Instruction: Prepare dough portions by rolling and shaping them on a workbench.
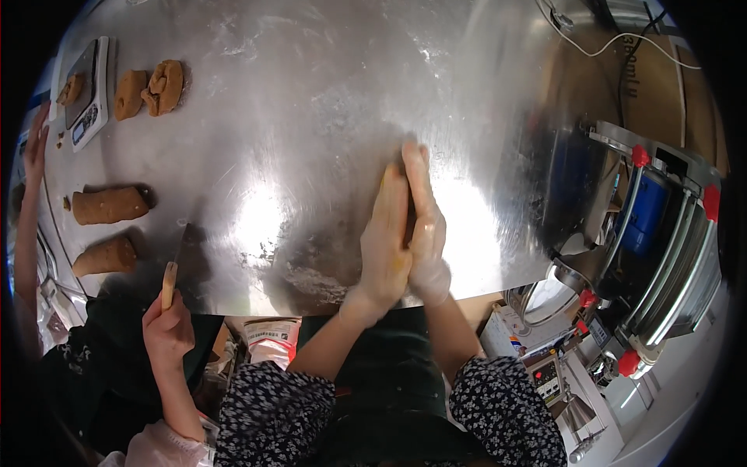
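Note:
My left hand (383, 241) and my right hand (426, 233), both in thin translucent gloves, are pressed palm to palm above the steel table (311, 117). Their fingers are straight, together and pointed away from me. A strip of brown dough (409, 214) shows in the gap between the palms; the rest of it is hidden. Yellowish smears mark the gloves. To the left lie two thick brown dough logs (110, 205) with pale cut ends. Farther back are flattened dough lumps (163, 87) beside a white digital scale (95, 117), which bears a small dough piece (71, 89).
At my left, a co-worker's hand (167, 331) grips a wooden-handled blade (170, 284). Another person's hand (36, 144) rests by the scale. A metal roller machine with red knobs (640, 156) stands at the right, near a cardboard box (661, 86) and white cable (599, 53).

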Available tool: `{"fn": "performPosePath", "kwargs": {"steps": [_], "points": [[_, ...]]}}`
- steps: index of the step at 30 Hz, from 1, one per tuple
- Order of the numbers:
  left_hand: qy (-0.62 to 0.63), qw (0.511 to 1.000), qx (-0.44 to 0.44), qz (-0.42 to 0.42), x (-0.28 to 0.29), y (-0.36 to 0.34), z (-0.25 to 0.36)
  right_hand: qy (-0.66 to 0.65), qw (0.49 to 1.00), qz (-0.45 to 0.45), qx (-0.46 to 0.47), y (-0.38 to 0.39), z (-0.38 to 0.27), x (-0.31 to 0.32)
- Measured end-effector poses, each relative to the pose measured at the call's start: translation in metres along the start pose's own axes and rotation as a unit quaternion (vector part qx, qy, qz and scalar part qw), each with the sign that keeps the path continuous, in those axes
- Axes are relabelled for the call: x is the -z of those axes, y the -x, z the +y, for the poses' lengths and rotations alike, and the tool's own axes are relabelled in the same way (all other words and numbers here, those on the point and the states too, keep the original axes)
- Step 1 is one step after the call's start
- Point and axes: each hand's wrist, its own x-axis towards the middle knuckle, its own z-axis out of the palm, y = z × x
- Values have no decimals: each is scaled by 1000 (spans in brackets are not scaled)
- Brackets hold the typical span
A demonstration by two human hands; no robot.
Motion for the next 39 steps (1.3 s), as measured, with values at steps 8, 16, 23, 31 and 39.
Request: {"fn": "performPosePath", "kwargs": {"steps": [8,16,23,31,39], "points": [[47,999,0,19,8,-35,3,27,997,-2,-76,28,-25,-3],[-19,998,48,46,12,7,5,7,995,10,-103,12,-40,2],[-1,997,73,10,-3,28,31,19,1000,22,6,-4,-25,13],[71,979,178,-69,6,-20,50,18,986,69,-153,41,-20,-7],[52,997,62,12,3,-2,12,49,991,83,-96,49,-29,-15]]}}
